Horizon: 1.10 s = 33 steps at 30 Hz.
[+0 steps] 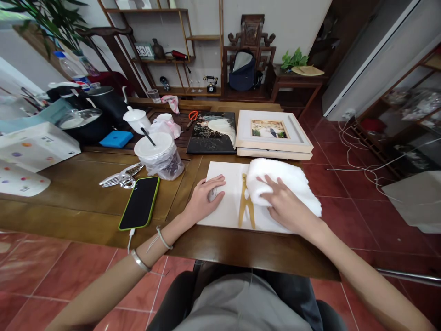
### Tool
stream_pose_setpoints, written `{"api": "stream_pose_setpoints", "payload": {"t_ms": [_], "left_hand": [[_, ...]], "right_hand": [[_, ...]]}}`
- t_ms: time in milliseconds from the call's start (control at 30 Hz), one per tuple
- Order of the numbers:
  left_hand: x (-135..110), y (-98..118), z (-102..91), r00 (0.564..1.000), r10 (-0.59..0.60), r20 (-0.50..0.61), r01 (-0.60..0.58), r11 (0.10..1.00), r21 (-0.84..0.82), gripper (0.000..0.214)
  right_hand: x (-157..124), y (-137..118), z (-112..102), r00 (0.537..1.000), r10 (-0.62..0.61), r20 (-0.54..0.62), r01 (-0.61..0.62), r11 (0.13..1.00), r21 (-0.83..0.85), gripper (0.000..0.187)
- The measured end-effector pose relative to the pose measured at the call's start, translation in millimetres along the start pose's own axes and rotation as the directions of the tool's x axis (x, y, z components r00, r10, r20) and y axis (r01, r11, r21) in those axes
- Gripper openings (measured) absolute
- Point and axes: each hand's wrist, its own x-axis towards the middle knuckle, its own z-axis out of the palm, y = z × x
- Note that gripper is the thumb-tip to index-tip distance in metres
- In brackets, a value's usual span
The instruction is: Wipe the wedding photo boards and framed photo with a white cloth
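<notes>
A white rectangular panel [229,172] lies flat on the wooden table in front of me. On it rests a gold, A-shaped piece [245,202] with two legs pointing toward me. My left hand [206,198] lies on the panel's left side, fingers stretched out and thumb apart. Over the panel's right part is a folded fluffy white towel [298,181], reaching past its right edge and beside the gold piece. My right hand [284,202] presses on the towel with its fingers spread. The surface below the towel is hidden.
Behind the panel are stacked pale picture frames [296,131] and a dark photo panel [213,138]. Orange-handled scissors [193,117] lie beyond. To the left are a lidded cup [155,149] in plastic, a silver hair clip [120,178] and a phone [140,202] on a cable.
</notes>
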Motion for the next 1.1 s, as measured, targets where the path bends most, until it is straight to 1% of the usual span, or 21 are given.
{"api": "stream_pose_setpoints", "payload": {"t_ms": [67, 167, 267, 333, 433, 533, 600, 700, 767, 800, 833, 900, 1000, 1100], "left_hand": [[0, 0, 0.1, 1.0, -0.001, 0.002, 0.001, 1.0, -0.001, 0.025], [0, 0, 0.1, 1.0, -0.005, 0.008, 0.005, 1.0, 0.005, 0.026], [0, 0, 0.3, 1.0, -0.004, 0.011, 0.004, 1.0, 0.011, 0.025], [0, 1, 0.4, 1.0, -0.007, 0.01, 0.007, 1.0, 0.015, 0.025], [0, 1, 0.2, 1.0, -0.012, 0.01, 0.012, 1.0, 0.015, 0.025], [1, 1, -0.4, 1.0, -0.01, 0.015, 0.01, 1.0, 0.009, 0.025], [1, 1, -0.8, 1.0, -0.011, 0.013, 0.011, 1.0, 0.008, 0.025], [1, 1, -0.7, 1.0, -0.01, 0.007, 0.01, 1.0, 0.009, 0.026], [1, 0, -0.1, 1.0, -0.003, 0.006, 0.003, 1.0, 0.002, 0.027], [0, 0, 0.3, 1.0, 0.001, 0.004, -0.001, 1.0, -0.003, 0.027], [0, -1, 0.6, 1.0, 0.002, 0.003, -0.002, 1.0, -0.006, 0.028], [0, -1, 0.9, 1.0, 0.001, 0.002, -0.001, 1.0, -0.004, 0.028], [0, 0, 0.5, 1.0, -0.005, 0.008, 0.005, 1.0, 0.003, 0.028], [0, 2, -0.2, 1.0, -0.014, 0.018, 0.014, 1.0, 0.009, 0.027]], "right_hand": [[-21, -15, -7, 0.998, -0.017, 0.056, 0.016, 1.0, 0.021, 0.04], [-53, -31, -20, 0.988, -0.08, 0.128, 0.068, 0.993, 0.1, 0.042], [-73, -33, -32, 0.977, -0.125, 0.174, 0.088, 0.974, 0.209, 0.043], [-73, -27, -37, 0.978, -0.096, 0.187, 0.05, 0.971, 0.235, 0.043], [-54, -13, -39, 0.989, 0.017, 0.144, -0.043, 0.983, 0.178, 0.042], [-17, -1, -33, 0.995, 0.087, 0.054, -0.092, 0.991, 0.101, 0.035], [12, 5, -26, 0.995, 0.094, 0.012, -0.095, 0.993, 0.075, 0.031], [48, 9, -11, 0.996, 0.086, -0.034, -0.084, 0.995, 0.054, 0.033], [60, 7, 0, 0.996, 0.068, -0.051, -0.066, 0.997, 0.046, 0.035], [61, 5, 5, 0.997, 0.055, -0.059, -0.053, 0.998, 0.035, 0.036], [58, 2, 10, 0.997, 0.04, -0.068, -0.039, 0.999, 0.021, 0.036], [44, -7, 15, 0.997, 0.007, -0.081, -0.007, 1.0, -0.005, 0.036], [10, -27, 15, 0.997, -0.049, -0.067, 0.048, 0.999, -0.015, 0.033], [-25, -51, 10, 0.995, -0.097, -0.033, 0.098, 0.995, 0.007, 0.024]]}}
